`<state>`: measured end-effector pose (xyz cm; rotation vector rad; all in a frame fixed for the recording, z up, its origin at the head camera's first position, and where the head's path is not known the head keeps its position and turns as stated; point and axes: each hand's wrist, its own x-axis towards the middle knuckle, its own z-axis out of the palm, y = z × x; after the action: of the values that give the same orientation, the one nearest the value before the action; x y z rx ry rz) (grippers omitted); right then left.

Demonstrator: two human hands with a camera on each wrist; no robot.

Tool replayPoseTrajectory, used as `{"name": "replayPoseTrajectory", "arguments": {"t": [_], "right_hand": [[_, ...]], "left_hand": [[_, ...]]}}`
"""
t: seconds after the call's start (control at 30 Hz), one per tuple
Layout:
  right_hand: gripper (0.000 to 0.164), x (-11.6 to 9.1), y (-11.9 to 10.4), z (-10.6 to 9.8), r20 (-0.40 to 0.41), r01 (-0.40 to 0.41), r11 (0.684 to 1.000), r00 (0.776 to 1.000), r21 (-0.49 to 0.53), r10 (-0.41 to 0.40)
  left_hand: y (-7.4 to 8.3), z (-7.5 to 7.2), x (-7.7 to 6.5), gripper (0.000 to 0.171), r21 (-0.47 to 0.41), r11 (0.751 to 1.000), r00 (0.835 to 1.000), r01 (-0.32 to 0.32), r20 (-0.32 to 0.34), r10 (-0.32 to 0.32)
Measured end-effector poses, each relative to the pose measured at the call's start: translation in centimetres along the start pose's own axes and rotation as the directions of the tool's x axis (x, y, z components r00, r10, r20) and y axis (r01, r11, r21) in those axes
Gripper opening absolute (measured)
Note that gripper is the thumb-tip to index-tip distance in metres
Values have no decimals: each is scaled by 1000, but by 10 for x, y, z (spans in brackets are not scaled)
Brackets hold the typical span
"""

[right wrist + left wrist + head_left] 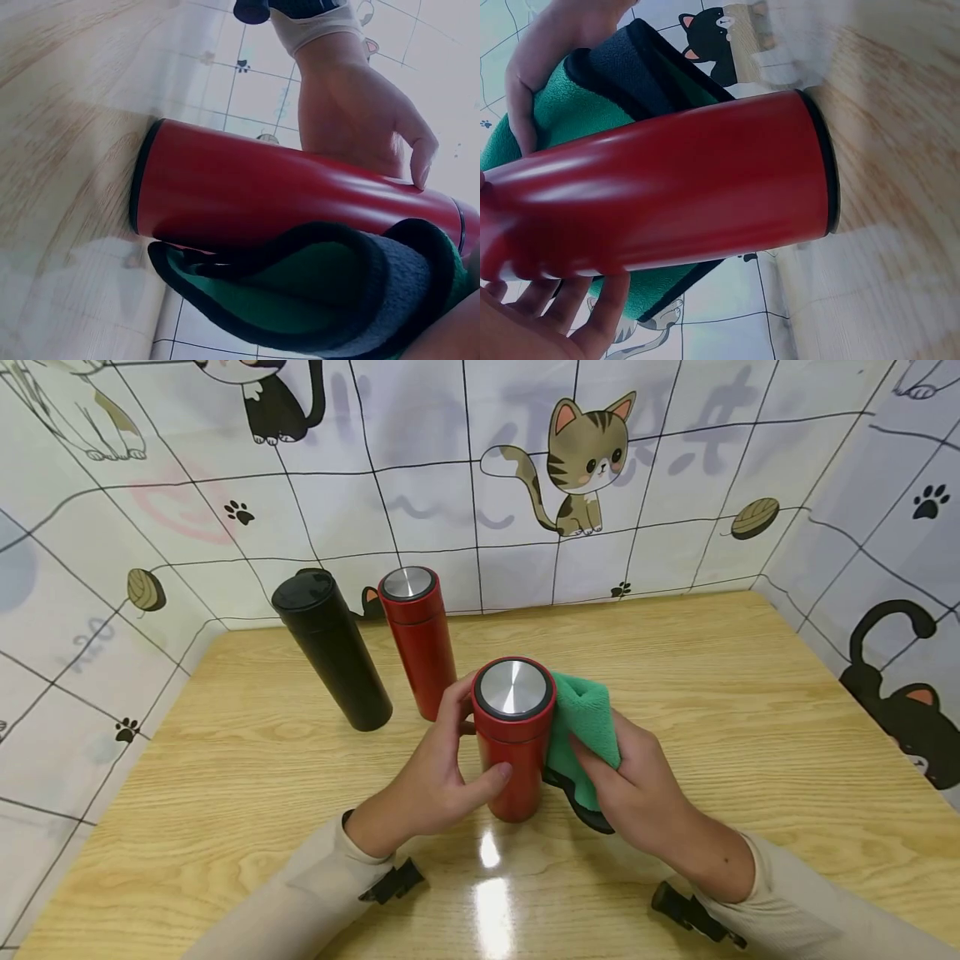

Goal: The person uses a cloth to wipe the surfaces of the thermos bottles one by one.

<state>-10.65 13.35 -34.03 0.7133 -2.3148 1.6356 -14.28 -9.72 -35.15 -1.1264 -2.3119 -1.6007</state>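
A red thermos flask (513,752) with a silver-topped lid stands upright on the table, also seen as the red flask (682,180) in the left wrist view. My left hand (431,777) grips it from the left, thumb across its front and fingers behind. On the other side my right hand (645,785) holds a folded green cloth (583,727) with dark edging against the flask's wall. In the right wrist view the cloth (300,292) hangs in a loose fold along the flask (262,187). Part of my right fingers is hidden behind the cloth.
Behind my left hand stand a second red flask (422,643) and a black flask (330,647), both upright. The wooden table (712,677) is bounded at the back and sides by a white sheet (420,510) with cat drawings.
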Motion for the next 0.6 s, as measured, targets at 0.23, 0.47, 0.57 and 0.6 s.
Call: {"name": "replayPoseTrajectory", "arguments": {"t": [0.23, 0.47, 0.57, 0.6], "right_hand": [[51, -1, -3, -1, -36, 5, 1000, 999, -24, -6], [43, 0, -2, -3, 42, -65, 997, 997, -35, 67], [42, 1, -1, -3, 70, -91, 995, 993, -52, 94], [43, 1, 0, -3, 76, -91, 994, 993, -54, 95]], "left_hand": [[0, 1, 0, 74, -20, 1000, 1000, -2, 16, 2], [2, 0, 0, 74, 2, 1000, 1000, -13, 3, 13], [2, 0, 0, 75, 10, 1000, 1000, 0, -6, 0], [2, 0, 0, 77, 18, 1000, 1000, 9, -13, -9]]}}
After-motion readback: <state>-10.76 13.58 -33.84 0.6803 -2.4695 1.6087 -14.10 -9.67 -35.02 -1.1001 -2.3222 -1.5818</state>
